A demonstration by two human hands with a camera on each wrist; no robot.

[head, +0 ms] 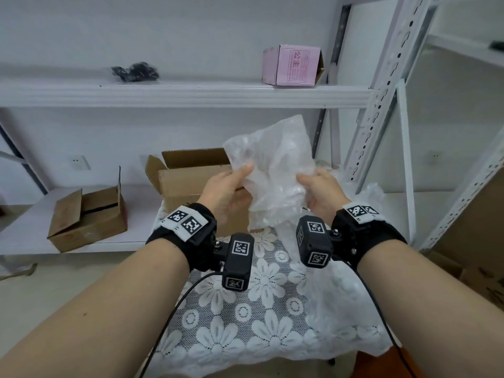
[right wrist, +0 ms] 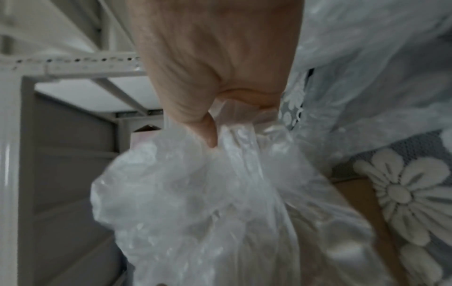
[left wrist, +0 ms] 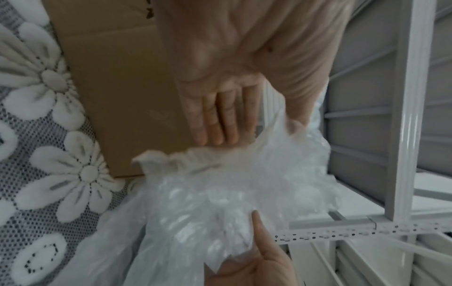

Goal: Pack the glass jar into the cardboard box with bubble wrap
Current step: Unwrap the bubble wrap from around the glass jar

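A crumpled bundle of clear bubble wrap [head: 272, 159] is held up over the table, in front of the open brown cardboard box [head: 191, 173]. My left hand [head: 229, 192] pinches the bundle's left side, thumb on the front and fingers behind. My right hand [head: 321, 195] grips its right side. In the left wrist view the left hand [left wrist: 244, 77] lies against the bubble wrap [left wrist: 232, 193] beside the box [left wrist: 117, 96]. In the right wrist view the right hand [right wrist: 215, 67] is clenched round gathered bubble wrap [right wrist: 195, 193]. No glass jar shows; the wrap hides whatever is inside.
A white floral lace cloth [head: 245, 323] covers the table, with a loose plastic sheet [head: 341, 309] on its right. A smaller cardboard box [head: 87, 216] sits on the lower shelf. A pink box [head: 291, 65] and black items [head: 135, 70] sit on the upper one. Metal shelf uprights [head: 381, 105] stand right.
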